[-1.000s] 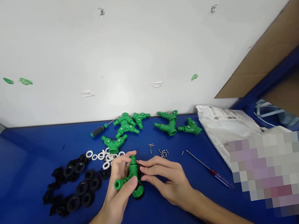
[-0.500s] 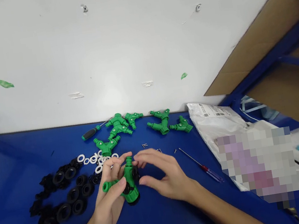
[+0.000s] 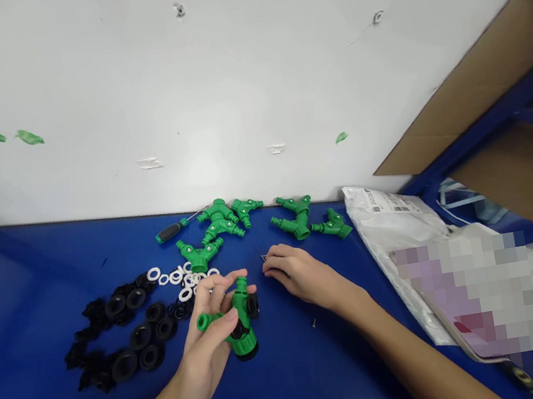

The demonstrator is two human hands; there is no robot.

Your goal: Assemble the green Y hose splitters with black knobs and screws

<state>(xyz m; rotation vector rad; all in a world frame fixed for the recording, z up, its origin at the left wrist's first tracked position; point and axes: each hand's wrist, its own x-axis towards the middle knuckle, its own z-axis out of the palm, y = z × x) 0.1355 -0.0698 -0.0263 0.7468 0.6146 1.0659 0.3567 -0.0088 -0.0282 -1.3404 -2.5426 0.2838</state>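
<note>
Your left fingers [image 3: 214, 297] are closed around a green plastic hose splitter [image 3: 241, 321], gripping it upright just above the blue worktop [image 3: 25, 305], at lower centre of the frame. Your left hand [image 3: 204, 361] cradles the splitter from below, palm turned up, with the forearm coming in from the lower left. A black cap [image 3: 252, 306] sits on the splitter's right-hand side, though whether it is firmly seated cannot be told from here. Your right hand [image 3: 299, 276] lies palm down and empty, just right of centre, fingers loosely curled, with the forearm running to the lower right.

A tiny metal screw [image 3: 264, 258] lies just beside your right fingertips, so a careless sweep of that hand could scatter it. If your left grip slackens, the splitter could drop and the black cap could work loose. White washers [image 3: 188, 280] lie just behind your left fingers and could be nudged out of place. Black rubber fittings [image 3: 139, 337] spread across the left of the worktop. More green splitters [image 3: 220, 224] and a black-handled screwdriver [image 3: 170, 230] lie farther up, near the white wall [image 3: 188, 90].
</note>
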